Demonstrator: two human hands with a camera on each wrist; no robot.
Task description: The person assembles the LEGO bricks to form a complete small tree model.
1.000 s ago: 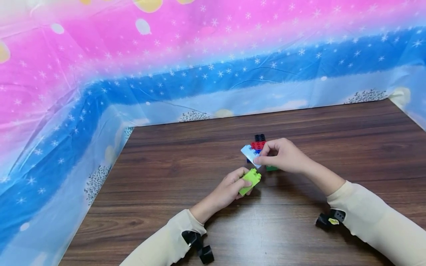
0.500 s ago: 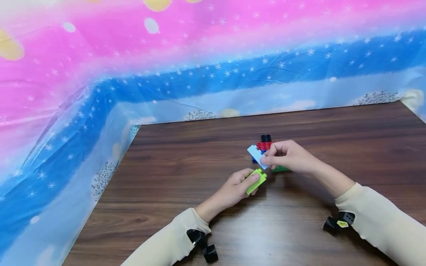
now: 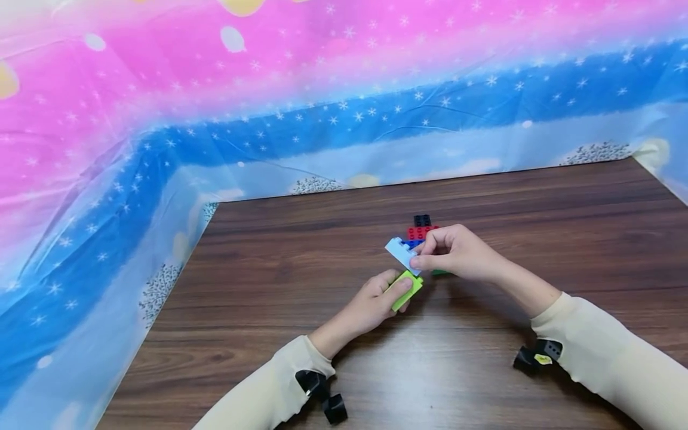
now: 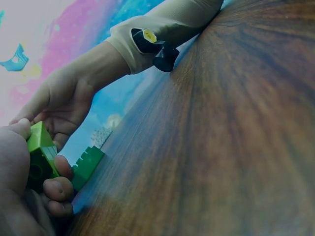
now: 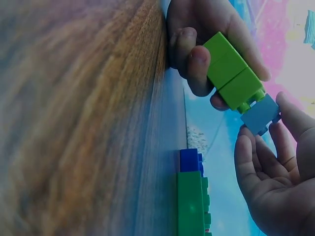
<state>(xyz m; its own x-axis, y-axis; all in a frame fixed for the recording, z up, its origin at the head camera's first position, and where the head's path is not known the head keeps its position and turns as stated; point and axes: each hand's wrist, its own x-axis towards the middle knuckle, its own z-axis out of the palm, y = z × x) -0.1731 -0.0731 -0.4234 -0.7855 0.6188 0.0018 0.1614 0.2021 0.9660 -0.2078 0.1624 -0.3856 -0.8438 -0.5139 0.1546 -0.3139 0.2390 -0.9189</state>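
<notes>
Lime bricks (image 5: 234, 71) sit pinched in the left hand (image 3: 371, 304).

Both sleeves (image 3: 613, 352) plain cream, creased. A black block-shaped device (image 3: 335, 409) protrudes at each cuff (image 3: 550, 319). Right device (image 4: 166, 59) bears yellow hexagonal label (image 4: 149, 35).

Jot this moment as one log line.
Left hand: holds lime block | Right hand: pinches pale-blue brick, touching lime block | Nearby: green brick, red brick
</notes>
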